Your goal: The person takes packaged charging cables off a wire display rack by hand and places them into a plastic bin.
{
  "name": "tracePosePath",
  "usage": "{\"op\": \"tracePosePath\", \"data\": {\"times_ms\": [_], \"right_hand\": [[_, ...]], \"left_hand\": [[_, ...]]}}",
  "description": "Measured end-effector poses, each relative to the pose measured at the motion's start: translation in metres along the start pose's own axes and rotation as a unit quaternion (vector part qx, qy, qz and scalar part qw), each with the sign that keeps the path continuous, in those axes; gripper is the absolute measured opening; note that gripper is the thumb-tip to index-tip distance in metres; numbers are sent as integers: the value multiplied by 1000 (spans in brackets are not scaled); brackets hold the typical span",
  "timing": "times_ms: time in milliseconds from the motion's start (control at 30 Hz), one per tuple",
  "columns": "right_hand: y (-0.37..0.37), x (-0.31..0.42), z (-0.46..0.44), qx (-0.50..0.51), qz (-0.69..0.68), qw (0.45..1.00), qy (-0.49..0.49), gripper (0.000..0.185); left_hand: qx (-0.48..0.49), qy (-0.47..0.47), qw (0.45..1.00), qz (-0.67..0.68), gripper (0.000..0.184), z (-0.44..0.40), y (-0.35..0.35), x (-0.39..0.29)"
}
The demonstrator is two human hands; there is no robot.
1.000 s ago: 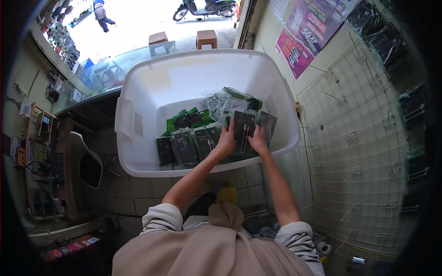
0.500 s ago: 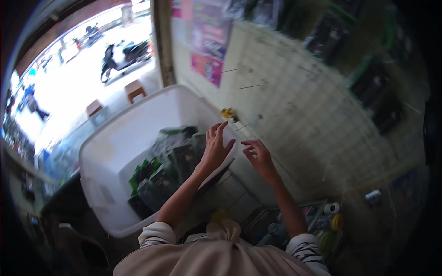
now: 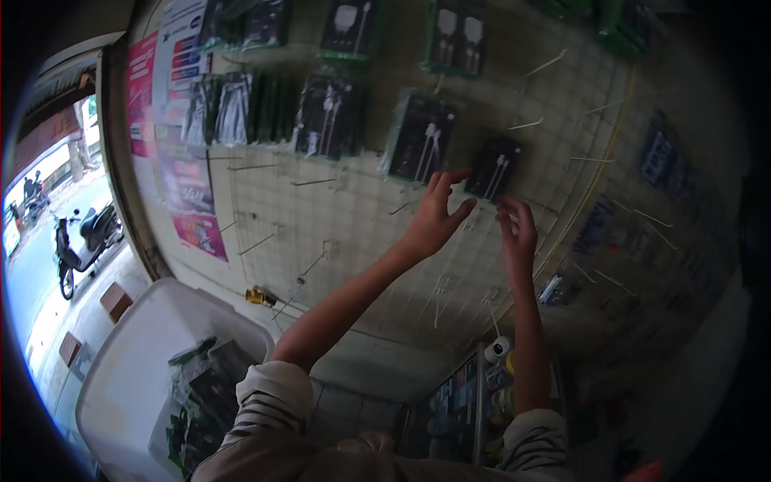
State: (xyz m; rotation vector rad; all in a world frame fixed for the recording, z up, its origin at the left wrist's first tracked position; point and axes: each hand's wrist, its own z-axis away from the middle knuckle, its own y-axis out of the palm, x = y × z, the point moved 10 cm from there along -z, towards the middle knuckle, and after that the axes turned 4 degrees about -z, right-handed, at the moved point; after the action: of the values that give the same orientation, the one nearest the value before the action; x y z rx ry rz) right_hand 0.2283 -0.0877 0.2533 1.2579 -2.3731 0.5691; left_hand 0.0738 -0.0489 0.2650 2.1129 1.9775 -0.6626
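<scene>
My left hand (image 3: 434,223) is raised in front of the wall rack, thumb and fingers apart, holding nothing. Its fingertips are just below a larger black cable packet (image 3: 422,138) in clear wrap and beside a smaller black cable packet (image 3: 492,167). My right hand (image 3: 518,229) is lifted just under the smaller packet's lower right corner. Its fingers are bent and apart, with nothing visible between them. Whether either hand touches the smaller packet I cannot tell. Both packets hang on the wire grid (image 3: 377,233).
More packets (image 3: 325,114) hang in rows higher up. Bare metal hooks (image 3: 313,182) stick out of the grid. Lower left stands a white plastic tub (image 3: 120,386) with green-and-black packets (image 3: 210,377) inside. A glass case (image 3: 462,402) is below. A scooter (image 3: 84,241) is parked outside.
My view has swung up and right, from the tub to the wall rack. Both hands have risen from beside the tub to the hanging packets.
</scene>
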Motion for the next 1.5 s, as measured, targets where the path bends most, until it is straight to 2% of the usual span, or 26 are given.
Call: {"op": "tracePosePath", "data": {"times_ms": [67,100,167,200,267,367,500,567,700,767,867,1000,1067,1233,1300,1500], "right_hand": [[-18,-31,-23,-39,32,998,-21,30],[-21,-52,-33,-54,35,998,-25,30],[-34,-108,-50,-89,42,995,18,50],[-40,-126,-57,-100,46,994,12,50],[-44,-144,-75,-134,133,982,-13,65],[-43,-147,-92,-123,61,990,8,68],[-36,-145,-104,-124,84,989,-5,63],[-34,-136,-104,-146,248,957,-18,56],[-23,-133,-107,-132,249,958,-55,51],[-29,-139,-105,-158,62,985,-36,49],[-36,-127,-101,-165,34,986,-1,49],[-42,-99,-94,-131,32,991,17,48],[-47,-83,-89,-128,-19,992,13,47],[-56,-47,-78,-127,-71,989,11,46],[-56,-32,-74,-110,-137,984,23,46],[-60,12,-63,-114,-163,980,26,44]], "left_hand": [[3,14,1000,-2,41,-21,27,21],[-9,9,1000,-23,45,-30,39,37],[-11,16,999,-37,49,-43,68,57],[-18,2,999,-46,54,-48,74,69],[-26,-6,997,-70,66,-63,83,88],[-58,43,993,-92,71,-83,89,89],[-59,-21,994,-86,73,-96,105,121],[-88,-17,989,-114,73,-95,106,129],[-85,-67,985,-136,73,-89,103,133],[-108,-25,985,-135,67,-87,100,123],[-108,-65,988,-86,60,-84,94,114],[-134,-60,981,-124,54,-77,80,91],[-127,-64,986,-86,51,-73,75,76],[-118,-43,992,-28,53,-66,62,37],[-110,-48,993,-21,53,-64,60,26],[-93,-37,992,70,54,-63,49,-4]]}}
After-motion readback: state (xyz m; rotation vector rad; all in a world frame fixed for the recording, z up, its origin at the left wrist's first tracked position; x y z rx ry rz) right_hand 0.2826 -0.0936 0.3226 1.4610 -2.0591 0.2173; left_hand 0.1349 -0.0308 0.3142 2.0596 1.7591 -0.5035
